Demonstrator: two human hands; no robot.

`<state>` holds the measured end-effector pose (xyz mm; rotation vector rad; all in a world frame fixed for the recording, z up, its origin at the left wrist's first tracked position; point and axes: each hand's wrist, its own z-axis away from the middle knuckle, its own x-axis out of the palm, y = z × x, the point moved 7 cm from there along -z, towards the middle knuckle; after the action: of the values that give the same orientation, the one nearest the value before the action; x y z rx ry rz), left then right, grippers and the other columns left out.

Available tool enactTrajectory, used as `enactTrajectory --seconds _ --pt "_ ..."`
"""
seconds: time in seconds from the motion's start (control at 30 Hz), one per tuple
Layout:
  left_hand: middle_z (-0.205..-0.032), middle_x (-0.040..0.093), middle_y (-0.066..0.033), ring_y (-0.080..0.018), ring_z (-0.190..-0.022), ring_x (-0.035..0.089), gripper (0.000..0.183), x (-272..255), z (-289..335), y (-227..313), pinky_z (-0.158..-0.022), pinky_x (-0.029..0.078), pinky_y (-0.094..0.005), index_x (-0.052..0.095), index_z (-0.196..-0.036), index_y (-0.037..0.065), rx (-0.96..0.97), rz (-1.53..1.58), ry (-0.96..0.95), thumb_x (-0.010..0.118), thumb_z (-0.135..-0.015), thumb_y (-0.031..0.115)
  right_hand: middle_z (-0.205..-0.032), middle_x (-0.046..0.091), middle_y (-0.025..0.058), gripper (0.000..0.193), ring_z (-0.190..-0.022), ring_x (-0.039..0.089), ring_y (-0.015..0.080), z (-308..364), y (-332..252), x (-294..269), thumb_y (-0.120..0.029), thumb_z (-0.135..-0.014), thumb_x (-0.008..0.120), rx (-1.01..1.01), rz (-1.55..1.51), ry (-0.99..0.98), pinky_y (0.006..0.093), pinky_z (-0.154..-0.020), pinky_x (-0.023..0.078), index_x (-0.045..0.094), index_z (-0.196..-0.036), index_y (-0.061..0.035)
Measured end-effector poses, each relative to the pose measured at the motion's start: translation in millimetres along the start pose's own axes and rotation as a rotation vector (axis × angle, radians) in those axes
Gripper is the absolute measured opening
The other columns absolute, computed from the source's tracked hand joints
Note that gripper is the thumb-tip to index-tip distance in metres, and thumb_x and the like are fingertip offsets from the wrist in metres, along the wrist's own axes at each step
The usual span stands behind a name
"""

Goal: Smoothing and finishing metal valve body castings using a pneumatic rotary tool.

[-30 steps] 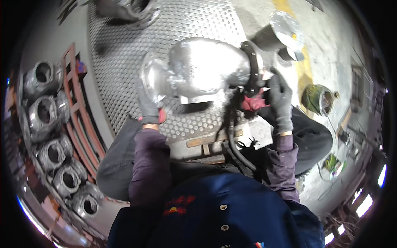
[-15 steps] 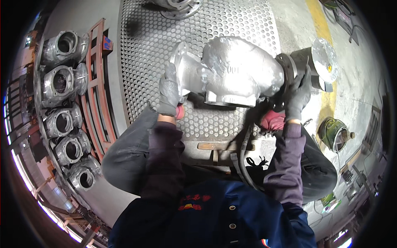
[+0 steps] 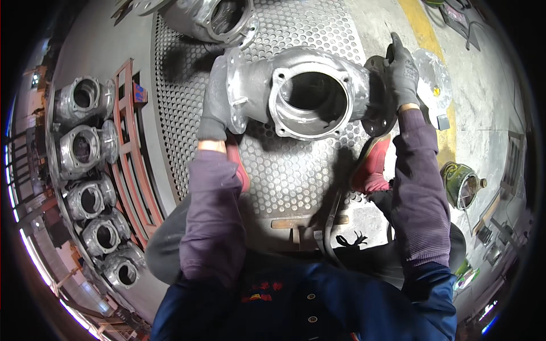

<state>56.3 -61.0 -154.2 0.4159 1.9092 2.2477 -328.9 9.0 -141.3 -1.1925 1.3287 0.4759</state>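
A grey cast-metal valve body [image 3: 259, 85] lies across the perforated metal plate [image 3: 284, 182], flanges to left and right. Its large round opening faces up toward me, with bolt holes around the rim. My left hand [image 3: 215, 105], in a dark glove, grips the left flange, fingers partly hidden behind it. On the other side, my gloved right hand [image 3: 404, 74] holds the darker right flange [image 3: 378, 94], its fingers pointing away from me along the outer face. My red shoes [image 3: 372, 167] stand close below both ends of the casting.
Another flanged casting [image 3: 207, 20] sits at the far left of the plate. Several similar castings [image 3: 84, 149] line the left side beside a red metal rack [image 3: 133, 156]. A wooden bar [image 3: 284, 223] and a hose [image 3: 330, 221] lie near me. Right are a metal disc [image 3: 435, 79] and a green casting [image 3: 459, 184].
The valve body has been rolled: its rounded closed side faced up, and now its large opening does. Both hands have shifted farther away along the flanges. The far casting shows more fully.
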Motion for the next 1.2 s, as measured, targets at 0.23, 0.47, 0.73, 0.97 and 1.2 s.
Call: enactTrajectory --seconds 0.23,0.47,0.73,0.97,1.2 --pt "-0.109 0.062 -0.0063 -0.0192 -0.096 0.061 0.044 3.1 -20.7 -12.6 -0.085 0.05 -0.0316 0.057 -0.118 0.005 -0.368 0.513 0.107 0.054 -0.093 0.042 -0.103 0.063 0.0162 0.063 -0.091 0.063 0.0347 -11.3 -20.5 -5.1 -0.018 -0.08 0.062 -0.136 -0.079 0.093 0.0447 -0.078 0.052 0.039 -0.139 -0.0232" --pt "-0.11 0.064 -0.012 -0.0239 -0.1 0.063 0.05 -14.5 -28.9 -27.3 -0.09 0.05 -0.0368 0.058 -0.116 0.001 -0.413 0.458 0.112 0.05 -0.093 0.044 -0.104 0.062 0.0159 0.055 -0.09 0.064 0.0344 -46.5 -40.8 21.5 -0.023 -0.087 0.053 -0.209 -0.235 0.088 0.0424 -0.079 0.053 0.036 -0.14 -0.0267" --pt "-0.128 0.053 -0.0098 -0.0219 -0.118 0.05 0.049 -11.0 31.3 -21.7 -0.103 0.039 -0.0371 0.047 -0.132 0.007 -0.268 0.459 0.377 0.037 -0.099 0.041 -0.099 0.062 0.0226 0.03 -0.091 0.061 0.0347 -65.9 -50.1 13.7 -0.012 -0.088 0.054 0.111 -0.702 0.066 0.0405 -0.083 0.048 0.058 -0.117 -0.0047" --pt "-0.138 0.041 -0.0071 -0.0194 -0.127 0.04 0.052 14.3 82.1 -1.6 -0.107 0.033 -0.0348 0.035 -0.141 0.007 0.264 -0.807 0.466 0.034 -0.101 0.04 -0.087 0.066 0.0 0.027 -0.069 0.054 0.0057 -92.0 9.9 69.3 -0.023 -0.095 0.056 0.182 -0.955 -0.096 0.0213 -0.064 0.047 0.062 -0.119 -0.0112" --pt "-0.138 0.041 -0.0096 -0.0202 -0.126 0.041 0.056 12.1 71.2 -15.4 -0.106 0.034 -0.0354 0.034 -0.14 0.003 -0.056 -0.094 0.567 0.042 -0.099 0.04 -0.074 0.058 -0.0047 0.023 -0.066 0.05 0.0057 -80.5 -1.1 67.0 -0.022 -0.094 0.056 0.01 -0.833 -0.166 0.0216 -0.062 0.041 0.067 -0.111 -0.0131"
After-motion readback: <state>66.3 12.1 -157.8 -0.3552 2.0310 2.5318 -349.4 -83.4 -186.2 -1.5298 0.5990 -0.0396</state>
